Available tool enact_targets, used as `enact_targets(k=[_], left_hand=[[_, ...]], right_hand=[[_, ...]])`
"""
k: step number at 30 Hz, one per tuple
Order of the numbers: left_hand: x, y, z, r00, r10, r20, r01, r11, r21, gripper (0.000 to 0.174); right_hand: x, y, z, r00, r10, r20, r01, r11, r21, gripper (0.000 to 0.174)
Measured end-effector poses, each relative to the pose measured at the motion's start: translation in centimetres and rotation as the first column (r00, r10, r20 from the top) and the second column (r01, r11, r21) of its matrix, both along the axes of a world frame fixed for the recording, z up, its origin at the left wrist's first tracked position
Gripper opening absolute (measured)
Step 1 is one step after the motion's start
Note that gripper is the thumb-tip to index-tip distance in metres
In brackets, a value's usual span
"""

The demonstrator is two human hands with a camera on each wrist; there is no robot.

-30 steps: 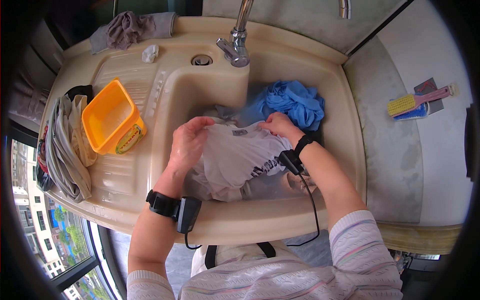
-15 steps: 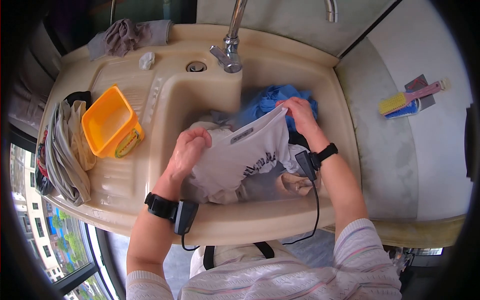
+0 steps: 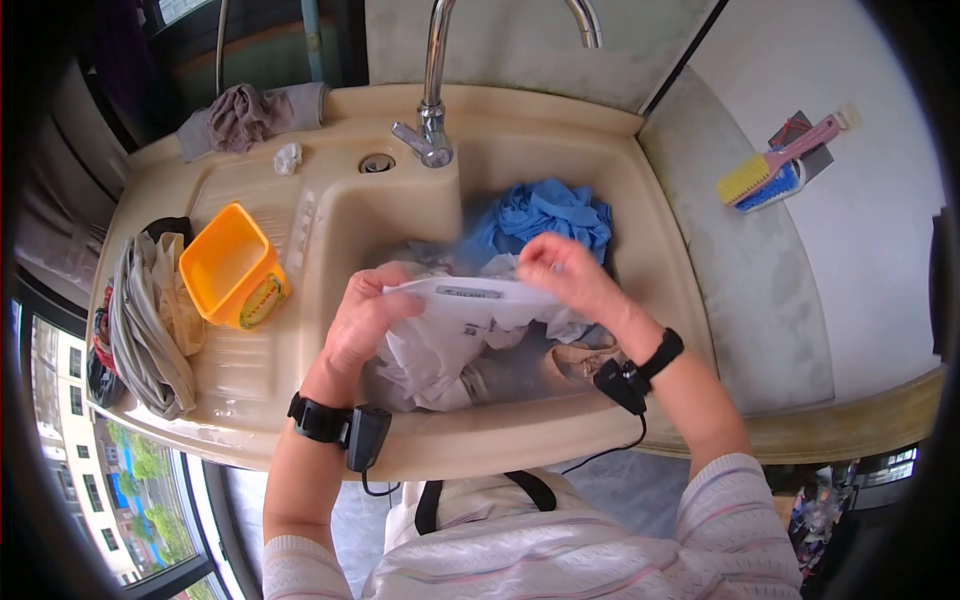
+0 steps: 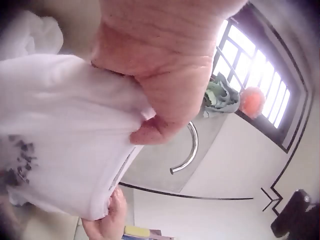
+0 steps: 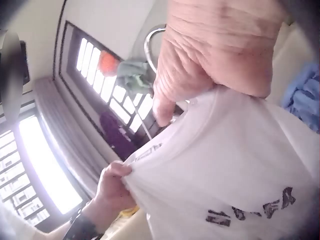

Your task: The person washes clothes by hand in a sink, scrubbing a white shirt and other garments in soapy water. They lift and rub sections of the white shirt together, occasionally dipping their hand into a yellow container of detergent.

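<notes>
A white shirt [image 3: 450, 325] with dark lettering and a small label at its edge is stretched between the two hands over the sink. My left hand [image 3: 372, 318] pinches one end of that edge between thumb and fingers. At the other end, my right hand [image 3: 572, 282] pinches the edge, its thumb [image 5: 165, 107] lying along the fabric in the right wrist view. The lower part of the shirt bunches down toward cloudy water. Just behind the right hand lies a wet blue garment [image 3: 550, 215], and a tan piece of clothing [image 3: 575, 362] sits in the water below that hand.
The beige sink [image 3: 500, 450] has a chrome faucet [image 3: 430, 135] at its back. On the ribbed left side stand an orange tub [image 3: 232, 268] and a pile of clothes [image 3: 150, 320]. Gray cloths [image 3: 245, 120] lie behind. Brushes [image 3: 770, 175] rest on the right ledge.
Both hands have raised the shirt's edge, so its label faces up and the lettering is out of the head view. The right hand swung out over the blue garment, then came back inward.
</notes>
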State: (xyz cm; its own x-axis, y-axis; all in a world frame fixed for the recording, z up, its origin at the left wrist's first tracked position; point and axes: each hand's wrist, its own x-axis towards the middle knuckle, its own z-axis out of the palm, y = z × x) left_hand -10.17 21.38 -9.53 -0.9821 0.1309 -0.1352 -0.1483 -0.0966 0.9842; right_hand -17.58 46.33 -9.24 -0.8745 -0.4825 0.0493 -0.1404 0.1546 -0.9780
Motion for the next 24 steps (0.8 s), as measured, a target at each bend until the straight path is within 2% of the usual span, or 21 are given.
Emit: enact_targets(k=[1, 2, 3, 4, 5, 6, 8, 9, 10, 11, 13, 14, 15, 17, 19, 20, 21, 22, 23, 24], left_hand=[[0.1, 0.2, 0.4, 0.997, 0.077, 0.018, -0.079, 0.972, 0.222, 0.013], [0.2, 0.2, 0.6, 0.997, 0.061, 0.05, -0.073, 0.951, 0.302, 0.016], [0.1, -0.1, 0.2, 0.997, 0.062, 0.046, -0.073, 0.952, 0.296, 0.016], [-0.2, -0.5, -0.5, 0.997, 0.027, 0.072, -0.054, 0.906, 0.42, 0.016], [-0.3, -0.7, -0.8, 0.996, -0.014, 0.09, -0.037, 0.842, 0.538, 0.015], [-0.3, -0.1, -0.3, 0.996, -0.016, 0.083, -0.031, 0.845, 0.534, 0.015], [-0.2, 2.1, 0.8, 0.967, 0.167, 0.193, -0.253, 0.726, 0.64, 0.011], [-0.6, 2.8, 0.3, 0.967, 0.172, 0.186, -0.252, 0.727, 0.639, 0.011], [-1.2, 3.6, -1.0, 0.962, 0.156, 0.223, -0.267, 0.696, 0.667, 0.013], [-1.7, 4.4, -2.1, 0.956, 0.138, 0.26, -0.284, 0.664, 0.692, 0.015], [-2.4, 6.6, -2.5, 0.889, 0.197, 0.414, -0.438, 0.633, 0.639, 0.014], [-3.7, 6.9, -6.1, 0.899, 0.168, 0.404, -0.417, 0.607, 0.676, 0.014], [-3.9, 7.4, -6.7, 0.899, 0.168, 0.403, -0.417, 0.607, 0.676, 0.014], [-4.3, 8.6, -7.4, 0.789, 0.281, 0.547, -0.606, 0.507, 0.613, 0.017], [-4.5, 8.9, -9.9, 0.786, 0.296, 0.543, -0.614, 0.477, 0.629, 0.021], [-3.6, 8.8, -10.7, 0.935, 0.202, 0.292, -0.354, 0.461, 0.814, 0.023], [-3.0, 8.6, -11.4, 0.993, 0.121, 0.002, -0.052, 0.413, 0.909, 0.024], [-4.4, 8.0, -12.9, 0.988, -0.073, -0.136, 0.151, 0.29, 0.945, 0.027], [-4.8, 8.2, -14.7, 0.988, -0.075, -0.132, 0.148, 0.284, 0.947, 0.027], [-4.9, 8.8, -14.7, 0.995, 0.052, -0.084, 0.049, 0.477, 0.877, 0.027]], right_hand=[[1.0, -0.3, 0.7, 0.984, 0.147, -0.096, -0.135, 0.984, 0.12, 0.017], [1.7, -0.2, 1.7, 0.984, 0.148, -0.101, -0.136, 0.984, 0.114, 0.017], [2.4, -0.1, 2.8, 0.956, 0.277, -0.1, -0.238, 0.926, 0.294, 0.019], [2.7, 0.2, 3.4, 0.914, 0.398, -0.076, -0.321, 0.825, 0.465, 0.022], [2.6, 0.7, 3.5, 0.914, 0.396, -0.085, -0.316, 0.828, 0.462, 0.022], [2.3, 1.1, 3.6, 0.94, 0.335, -0.061, -0.279, 0.862, 0.423, 0.021], [2.0, 1.4, 3.1, 0.959, 0.279, -0.042, -0.243, 0.892, 0.381, 0.02], [2.1, 1.2, 2.4, 0.978, 0.184, 0.095, -0.19, 0.979, 0.069, 0.019], [2.0, 1.0, 1.6, 0.957, 0.133, 0.258, -0.071, 0.969, -0.237, 0.018], [1.5, 0.7, 0.7, 0.957, 0.139, 0.255, -0.077, 0.968, -0.239, 0.018], [0.2, -0.3, -1.6, 0.941, 0.065, 0.333, 0.043, 0.951, -0.306, 0.017], [-0.6, -1.1, -3.2, 0.988, -0.03, 0.153, 0.064, 0.972, -0.228, 0.018], [-0.8, -1.8, -4.0, 0.988, -0.03, 0.152, 0.064, 0.972, -0.228, 0.018], [-0.8, -3.2, -4.9, 0.987, -0.161, 0.026, 0.155, 0.977, 0.144, 0.019], [2.2, -5.8, -2.8, 0.92, -0.126, -0.371, 0.212, 0.956, 0.201, 0.02], [4.0, -6.8, -1.5, 0.896, -0.032, -0.443, 0.126, 0.974, 0.186, 0.021], [5.1, -7.5, -0.9, 0.857, 0.058, -0.511, 0.039, 0.984, 0.176, 0.023], [4.9, -7.9, -1.4, 0.862, 0.058, -0.504, 0.041, 0.982, 0.184, 0.023], [4.4, -8.2, -2.2, 0.835, 0.047, -0.548, 0.133, 0.949, 0.285, 0.025], [3.5, -8.3, -3.0, 0.804, 0.05, -0.593, 0.223, 0.898, 0.378, 0.028]])
